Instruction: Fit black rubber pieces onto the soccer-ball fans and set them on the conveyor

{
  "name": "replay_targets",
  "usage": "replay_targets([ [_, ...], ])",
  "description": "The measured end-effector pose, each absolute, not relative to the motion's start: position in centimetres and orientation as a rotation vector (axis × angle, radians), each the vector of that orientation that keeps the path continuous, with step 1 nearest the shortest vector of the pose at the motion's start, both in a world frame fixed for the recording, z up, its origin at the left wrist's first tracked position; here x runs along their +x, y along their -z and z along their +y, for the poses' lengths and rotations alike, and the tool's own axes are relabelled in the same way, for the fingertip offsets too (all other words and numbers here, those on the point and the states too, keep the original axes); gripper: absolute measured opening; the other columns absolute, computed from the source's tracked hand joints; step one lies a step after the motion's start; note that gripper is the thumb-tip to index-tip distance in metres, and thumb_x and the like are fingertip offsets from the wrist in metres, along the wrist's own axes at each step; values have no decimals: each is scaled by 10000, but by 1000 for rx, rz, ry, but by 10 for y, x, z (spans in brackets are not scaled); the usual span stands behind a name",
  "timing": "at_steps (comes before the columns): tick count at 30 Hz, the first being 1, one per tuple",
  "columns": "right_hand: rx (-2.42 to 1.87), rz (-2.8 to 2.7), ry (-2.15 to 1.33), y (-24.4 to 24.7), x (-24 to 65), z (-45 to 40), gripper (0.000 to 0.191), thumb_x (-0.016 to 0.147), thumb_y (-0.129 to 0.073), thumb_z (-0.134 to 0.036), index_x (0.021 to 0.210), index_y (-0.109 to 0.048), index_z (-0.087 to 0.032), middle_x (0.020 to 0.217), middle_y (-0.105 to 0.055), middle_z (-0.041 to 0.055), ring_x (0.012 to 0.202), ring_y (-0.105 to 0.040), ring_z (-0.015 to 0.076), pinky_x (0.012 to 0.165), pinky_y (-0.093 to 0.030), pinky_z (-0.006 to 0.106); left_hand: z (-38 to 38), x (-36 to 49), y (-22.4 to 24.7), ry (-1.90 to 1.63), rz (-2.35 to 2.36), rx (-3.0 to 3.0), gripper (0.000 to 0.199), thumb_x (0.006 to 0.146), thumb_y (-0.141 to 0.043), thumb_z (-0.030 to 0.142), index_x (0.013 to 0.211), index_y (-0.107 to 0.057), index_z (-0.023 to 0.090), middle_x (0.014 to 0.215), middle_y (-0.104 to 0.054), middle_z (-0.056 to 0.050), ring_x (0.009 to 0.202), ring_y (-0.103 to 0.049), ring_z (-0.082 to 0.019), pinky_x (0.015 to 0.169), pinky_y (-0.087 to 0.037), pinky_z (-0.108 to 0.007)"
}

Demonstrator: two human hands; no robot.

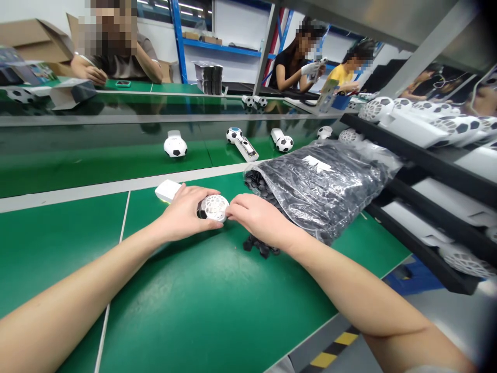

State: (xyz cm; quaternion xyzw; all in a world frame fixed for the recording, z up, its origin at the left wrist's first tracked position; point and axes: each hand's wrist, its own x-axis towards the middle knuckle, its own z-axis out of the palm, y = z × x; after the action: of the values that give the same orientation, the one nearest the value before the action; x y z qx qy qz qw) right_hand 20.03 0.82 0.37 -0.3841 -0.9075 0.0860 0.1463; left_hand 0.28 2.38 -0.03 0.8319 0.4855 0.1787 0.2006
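A white plastic device with a soccer-ball head (215, 208) lies on a green worktop (202, 300), its boxy handle (167, 190) pointing to the far left. The left hand (185, 210) is partly curled, thumb on the near side and fingers on the far side, gripping the ball. The right hand (258, 215) has its fingertips drawn together at the ball's right edge; whether they pinch a small part cannot be told. Just right is a clear plastic bag (330, 186) of black pieces, some spilled loose (261, 246).

The device looks light and stiff, its round shell probably smooth enough to slip or roll. The openwork lattice may be fragile under hard pressure. The ball's solid sides seem the surest hold, with the flat-sided handle good for steadying.
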Motion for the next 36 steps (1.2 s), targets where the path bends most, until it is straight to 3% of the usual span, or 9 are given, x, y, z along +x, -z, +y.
replay_targets([
  [2, -1106, -2631, -229, -6, 202, 9, 126, 861, -444, -166, 849, -569, -154, 833, -553, 62, 771, -488, 174, 683, -397, 307, 24, 2, 1, -497, 1360, 2328, 632, 613, -666, 516, 1146, -521, 209, 1143, -566, -75, 1096, -426, -303, 956, -296, -488],
  [8, -939, -2277, -612, -16, 204, 3, 127, 851, -461, -116, 916, -559, -165, 829, -577, 26, 781, -537, 125, 728, -430, 258, 25, 2, 2, -502, 1344, 2346, 613, 616, -666, 522, 1129, -528, 216, 1134, -572, -69, 1089, -437, -295, 967, -281, -494],
  [13, -971, -2181, -700, -7, 195, 2, 96, 808, -541, -106, 775, -607, -166, 764, -606, 3, 763, -554, 114, 737, -428, 242, 25, 1, 3, -529, 1336, 2359, 614, 619, -660, 536, 1124, -529, 212, 1141, -568, -77, 1101, -435, -291, 975, -276, -489],
  [18, -1055, -2006, -857, 4, 190, 3, 31, 783, -599, -175, 756, -611, -165, 761, -628, -11, 726, -561, 107, 691, -440, 230, 25, 0, 4, -529, 1323, 2360, 657, 600, -661, 576, 1136, -524, 222, 1141, -567, -81, 1110, -430, -299, 974, -274, -499],
  [28, -742, -2377, -275, 5, 193, 9, 180, 850, -476, -124, 847, -640, -196, 861, -623, 37, 799, -534, 150, 732, -419, 310, 25, 2, 5, -544, 1336, 2359, 697, 573, -651, 628, 1127, -530, 223, 1137, -570, -80, 1106, -433, -303, 971, -280, -502],
  [32, -883, -2140, -580, 12, 189, 15, 69, 782, -594, -174, 848, -579, -179, 847, -583, 16, 819, -549, 135, 758, -450, 290, 23, 3, 3, -581, 1325, 2347, 563, 642, -631, 563, 1079, -555, 216, 1095, -593, -70, 1066, -470, -286, 980, -267, -495],
  [36, -1026, -1923, -977, 21, 187, 18, 342, 723, -656, -256, 1011, -484, -189, 1073, -530, 55, 977, -538, 164, 764, -483, 297, 21, 4, 0, -582, 1313, 2297, 545, 645, -647, 504, 1080, -555, 189, 1077, -597, -78, 1038, -481, -286, 986, -252, -509],
])
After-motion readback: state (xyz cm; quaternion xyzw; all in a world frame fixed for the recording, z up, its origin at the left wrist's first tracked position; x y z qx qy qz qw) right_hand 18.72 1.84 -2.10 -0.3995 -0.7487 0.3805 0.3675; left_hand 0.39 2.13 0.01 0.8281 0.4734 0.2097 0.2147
